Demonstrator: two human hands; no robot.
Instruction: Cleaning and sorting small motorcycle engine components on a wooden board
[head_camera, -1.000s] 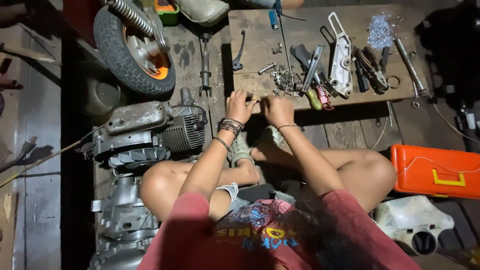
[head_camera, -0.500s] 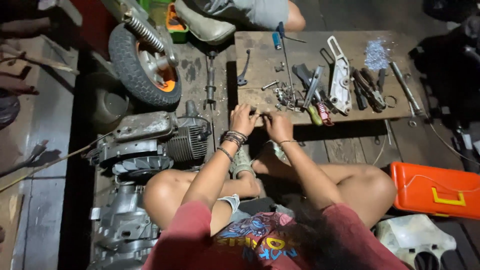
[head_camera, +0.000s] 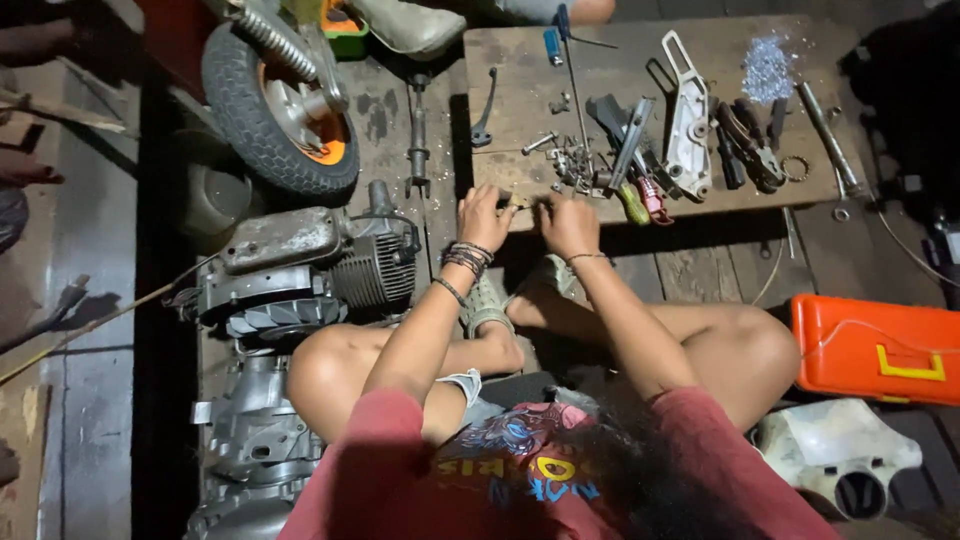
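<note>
Both hands, the left hand (head_camera: 484, 214) and right hand (head_camera: 566, 222), are pinching a small metal part (head_camera: 525, 203) at the wooden board's (head_camera: 520, 95) near edge, probably light, stiff, best fingertip-gripped.

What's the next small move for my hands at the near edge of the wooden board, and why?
Probably keep working the small part pinched between the left hand and right hand; both meet over the wooden board, and the part is too small to identify.

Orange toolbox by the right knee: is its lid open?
No, the orange toolbox lies closed on the floor, its yellow latch across the front.
</note>
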